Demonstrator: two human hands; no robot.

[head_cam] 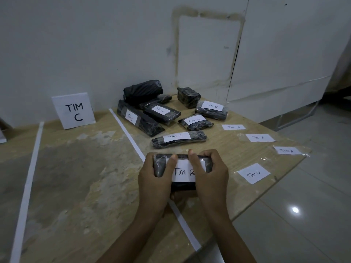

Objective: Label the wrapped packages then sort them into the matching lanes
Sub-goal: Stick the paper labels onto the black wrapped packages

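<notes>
Black-wrapped pkg (160, 168) w/ white "Tim B" label (180, 173) was held, label up. Behind lay four "Tim C" pkgs (178, 139), one "Tim B" pkg (210, 111), apparently two unlabelled pkgs (142, 91). Loose labels (253, 174) lay to the right.

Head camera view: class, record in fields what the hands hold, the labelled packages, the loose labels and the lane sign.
Held package: black wrap, label reading Tim B
Left hand: grips its left end, thumb on label
Right hand: grips its right end, thumb on label
Tim C packages: four on the table
Other Tim B package: one, far right
Loose labels: three Tim A, one Tim B
Lane sign: TIM C, upright by the wall
</notes>
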